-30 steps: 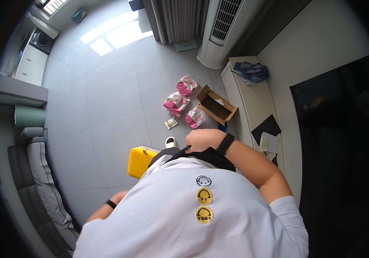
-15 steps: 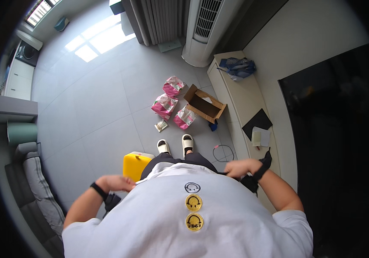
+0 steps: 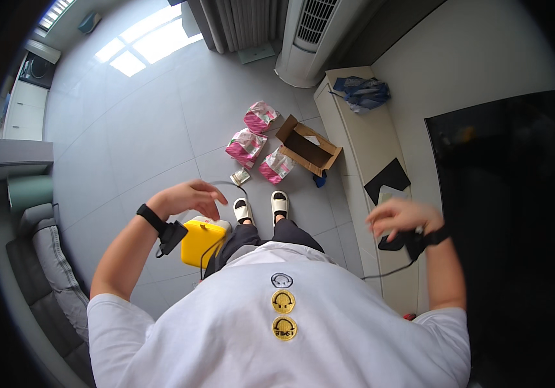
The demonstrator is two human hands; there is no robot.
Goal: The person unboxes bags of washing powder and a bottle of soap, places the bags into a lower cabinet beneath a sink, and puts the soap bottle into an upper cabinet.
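I stand on a grey tiled floor (image 3: 128, 129) in white sandals (image 3: 280, 204). My left hand (image 3: 190, 197) is raised at waist height with its fingers spread, above a yellow case (image 3: 201, 242) on the floor. A thin dark cable (image 3: 235, 185) arcs past its fingertips; whether it touches them is unclear. My right hand (image 3: 399, 216) hovers over the low white cabinet (image 3: 361, 145), fingers loosely bent and apart, with nothing visible in it. Each wrist wears a black strap with a small black device.
Ahead of my feet lie three pink bags (image 3: 245, 145), an open cardboard box (image 3: 306, 150) and a small packet (image 3: 240, 176). The cabinet carries a blue cloth (image 3: 362, 92) and a black sheet (image 3: 387, 181). A grey sofa (image 3: 44, 258) is at left and a dark screen (image 3: 516, 194) at right.
Both arms have swung out from my body: the left hand rose forward over the yellow case, and the right hand moved from my chest out to the cabinet.
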